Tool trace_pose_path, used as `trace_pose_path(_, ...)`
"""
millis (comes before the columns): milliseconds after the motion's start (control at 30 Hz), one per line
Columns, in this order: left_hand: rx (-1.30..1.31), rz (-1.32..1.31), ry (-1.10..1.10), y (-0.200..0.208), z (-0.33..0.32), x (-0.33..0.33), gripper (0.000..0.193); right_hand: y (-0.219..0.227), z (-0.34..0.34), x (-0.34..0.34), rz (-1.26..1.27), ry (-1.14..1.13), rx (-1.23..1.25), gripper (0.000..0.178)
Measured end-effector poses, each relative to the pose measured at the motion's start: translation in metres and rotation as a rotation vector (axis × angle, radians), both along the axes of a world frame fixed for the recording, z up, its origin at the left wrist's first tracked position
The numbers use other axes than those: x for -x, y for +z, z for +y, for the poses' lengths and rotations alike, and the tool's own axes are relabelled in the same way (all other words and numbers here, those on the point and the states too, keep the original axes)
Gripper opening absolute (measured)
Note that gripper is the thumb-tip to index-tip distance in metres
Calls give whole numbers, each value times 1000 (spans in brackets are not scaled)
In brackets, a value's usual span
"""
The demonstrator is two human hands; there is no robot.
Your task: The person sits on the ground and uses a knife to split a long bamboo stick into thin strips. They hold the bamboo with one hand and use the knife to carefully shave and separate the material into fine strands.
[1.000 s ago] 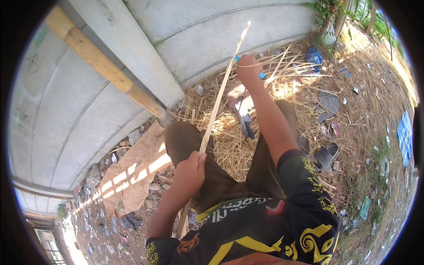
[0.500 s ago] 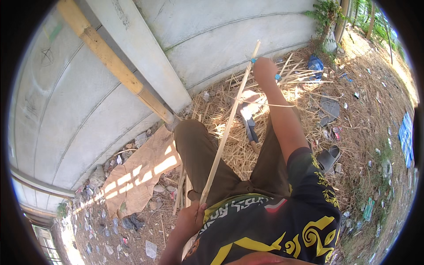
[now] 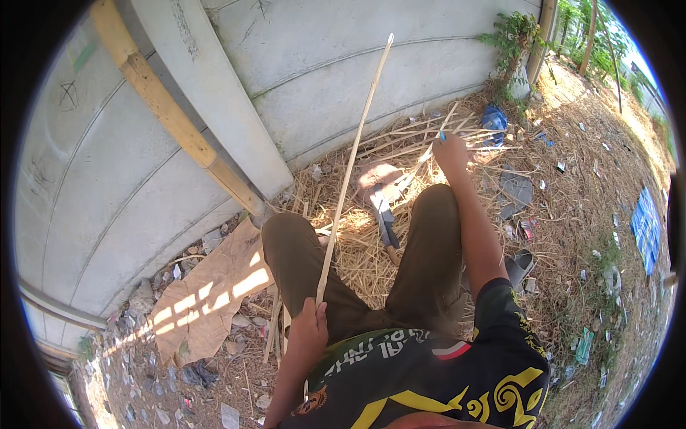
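My left hand (image 3: pixel 307 330), low in front of my body, is closed round the lower end of a long pale bamboo strip (image 3: pixel 350 164). The strip slants up and away, its far tip in front of the concrete wall. My right hand (image 3: pixel 450 154) is apart from it, beyond my right knee, with the fingers closed and blue wrapping on a finger; whether anything is in them is hidden. Near that hand lie several split bamboo strips (image 3: pixel 409 146). A broad-bladed knife (image 3: pixel 384 218) rests on shavings between my knees, beside a rounded, brownish block (image 3: pixel 379 175).
A pale concrete wall (image 3: pixel 371 64) and a bamboo pole (image 3: pixel 168 100) stand ahead and left. Flattened cardboard (image 3: pixel 207 307) lies at left. A dark sandal (image 3: pixel 520 268), a blue plastic bag (image 3: pixel 494 121) and a blue-striped sheet (image 3: pixel 647 229) are on the littered ground at right.
My right hand has left the upper part of the strip and moved down and right. The strip now stands more upright in my left hand. My right knee has come up and inward.
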State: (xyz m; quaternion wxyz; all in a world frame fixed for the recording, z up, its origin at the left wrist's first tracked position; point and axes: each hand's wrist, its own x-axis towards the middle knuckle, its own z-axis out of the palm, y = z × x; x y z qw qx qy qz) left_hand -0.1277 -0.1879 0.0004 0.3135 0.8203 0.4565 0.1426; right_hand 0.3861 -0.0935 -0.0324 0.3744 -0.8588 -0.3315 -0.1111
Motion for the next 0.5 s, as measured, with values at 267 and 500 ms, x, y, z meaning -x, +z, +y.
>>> trace_pose_path(267,25,-257,-76,-21,112,-134,37,41,48,137,-236,446,285,12)
trace_pose_path(500,-34,-126,3,-30,131,-154,38,8,48,169,-366,568,551,8)
